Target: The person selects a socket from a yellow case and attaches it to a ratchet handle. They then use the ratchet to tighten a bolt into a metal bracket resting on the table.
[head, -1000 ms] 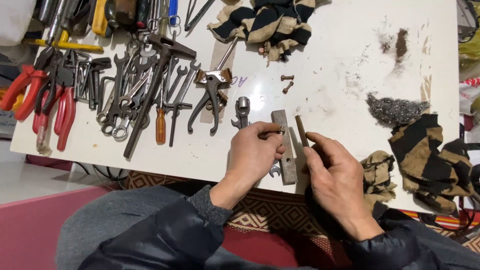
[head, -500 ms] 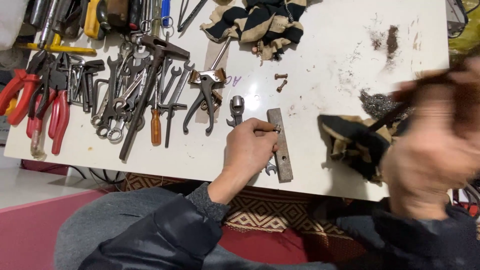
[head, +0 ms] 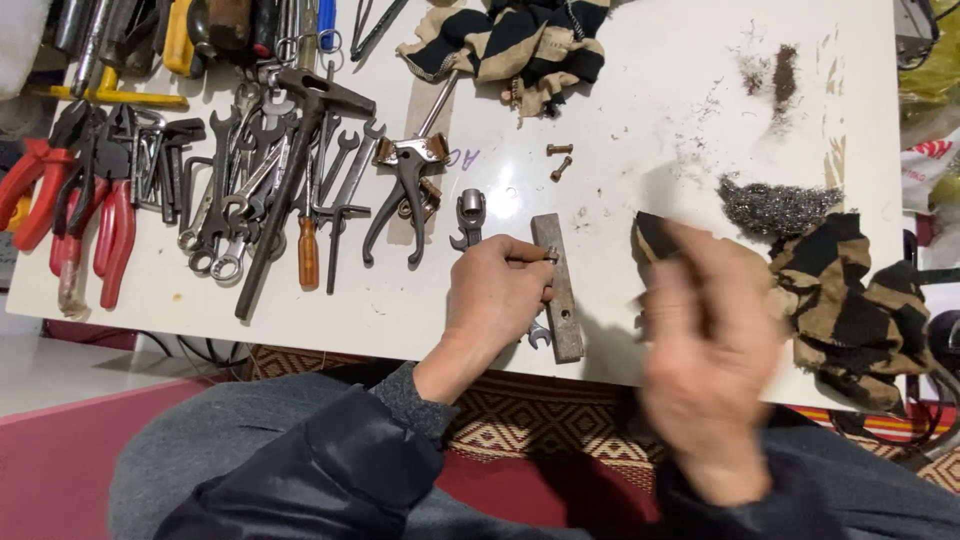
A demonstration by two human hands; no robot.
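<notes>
White table (head: 640, 120): tools (head: 250, 190), rags (head: 520, 40)

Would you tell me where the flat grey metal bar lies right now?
In the head view, the flat grey metal bar lies near the white table's front edge, under the left hand's fingertips.

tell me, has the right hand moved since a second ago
Yes. The right hand left the metal bar, went right toward the striped rag, and is now blurred between them.
</notes>
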